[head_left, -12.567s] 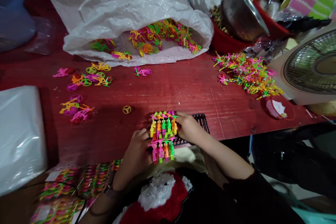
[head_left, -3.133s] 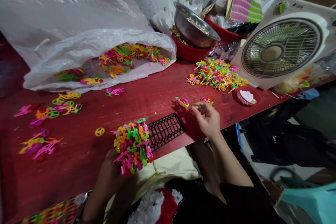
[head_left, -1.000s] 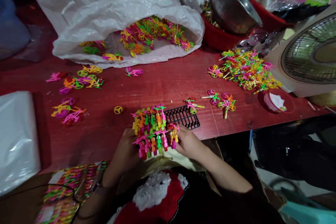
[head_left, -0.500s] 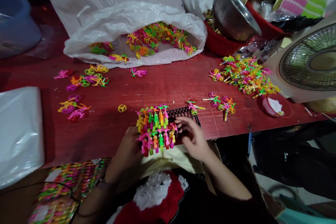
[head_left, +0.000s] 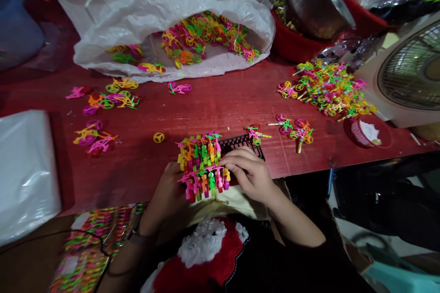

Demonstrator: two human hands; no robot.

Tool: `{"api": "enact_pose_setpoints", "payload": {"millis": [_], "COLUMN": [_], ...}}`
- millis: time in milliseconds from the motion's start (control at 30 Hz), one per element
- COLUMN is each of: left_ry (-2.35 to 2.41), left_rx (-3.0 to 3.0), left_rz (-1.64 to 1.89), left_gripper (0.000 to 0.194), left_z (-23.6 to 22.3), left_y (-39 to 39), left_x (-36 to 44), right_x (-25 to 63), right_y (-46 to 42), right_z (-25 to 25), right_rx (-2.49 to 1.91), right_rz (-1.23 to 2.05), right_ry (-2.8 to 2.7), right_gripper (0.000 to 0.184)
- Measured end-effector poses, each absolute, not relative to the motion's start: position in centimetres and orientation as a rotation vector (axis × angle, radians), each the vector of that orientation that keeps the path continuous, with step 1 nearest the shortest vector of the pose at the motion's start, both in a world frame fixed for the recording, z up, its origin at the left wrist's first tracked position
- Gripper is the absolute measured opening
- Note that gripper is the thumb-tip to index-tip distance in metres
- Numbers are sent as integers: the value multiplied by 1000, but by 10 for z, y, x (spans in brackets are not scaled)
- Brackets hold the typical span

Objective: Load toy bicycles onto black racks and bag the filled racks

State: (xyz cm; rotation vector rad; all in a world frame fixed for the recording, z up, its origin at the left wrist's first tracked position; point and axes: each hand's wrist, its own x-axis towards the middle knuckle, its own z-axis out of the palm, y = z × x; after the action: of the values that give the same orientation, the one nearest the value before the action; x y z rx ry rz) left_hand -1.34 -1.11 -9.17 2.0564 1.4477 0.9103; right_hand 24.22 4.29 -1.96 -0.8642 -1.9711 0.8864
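Two rows of bright plastic toy bicycles [head_left: 197, 160] stand packed upright in a black slotted rack [head_left: 237, 141] at the table's front edge. My left hand [head_left: 168, 191] is against the left side of these rows, its fingers hidden behind the toys. At the right end of the rows, my right hand [head_left: 252, 175] has its thumb and fingers pinched together on a toy bicycle. The fingertips partly cover that piece. Just behind the rack's right end lies a loose toy bicycle [head_left: 255, 134] with a patterned stick. A single yellow wheel [head_left: 158, 137] rests left of the rack.
A white plastic bag [head_left: 137, 13] full of toy bicycles lies open at the back. Right of it are a heap of toy bicycles [head_left: 335, 89], a metal bowl [head_left: 316, 4], a fan [head_left: 412, 66] and a small red basket [head_left: 362, 132]. Packed toys [head_left: 89, 238] lie below left.
My right hand has moved in to the left, and its spread fingers have closed at the right end of the rows. The camera view has shifted slightly.
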Motion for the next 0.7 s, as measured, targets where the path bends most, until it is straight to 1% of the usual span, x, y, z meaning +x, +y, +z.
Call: {"api": "enact_pose_setpoints", "payload": {"millis": [100,167,233,333,433,500,567,633,667,700], "left_ry": [1451,1446,1453,1452,1444,1438,1428,1422,1420,1418], "left_rx": [2065,2063,2055,2041,2035,2035,2034,2033,2034,2036], "left_rz": [921,917,911,894,879,884,890,880,870,864], "left_gripper": [13,11,12,12,10,11,12,13,13,12], "left_z": [-92,-91,-91,-89,-88,-89,-90,-91,-91,-91], "left_y": [-11,-11,-11,-10,-10,-10,-10,-9,-9,-10], "left_x": [-14,-14,-13,-13,-13,-14,-15,-16,-16,-17], "right_x": [237,237,241,254,265,264,259,252,249,247], "right_y": [37,35,36,41,45,45,44,42,42,41], "right_z": [-23,-25,-28,-31,-36,-44,-54,-64,-68,-72], "right_rx": [-917,-944,-985,-1038,-1005,-957,-930,-930,-934,-937], "right_rz": [878,887,933,1037,1072,1009,927,861,831,803], "right_ry": [-1887,-1841,-1798,-1730,-1949,-2150,-2231,-2232,-2226,-2223], "right_gripper": [25,28,33,34,35,36,29,15,13,16]}}
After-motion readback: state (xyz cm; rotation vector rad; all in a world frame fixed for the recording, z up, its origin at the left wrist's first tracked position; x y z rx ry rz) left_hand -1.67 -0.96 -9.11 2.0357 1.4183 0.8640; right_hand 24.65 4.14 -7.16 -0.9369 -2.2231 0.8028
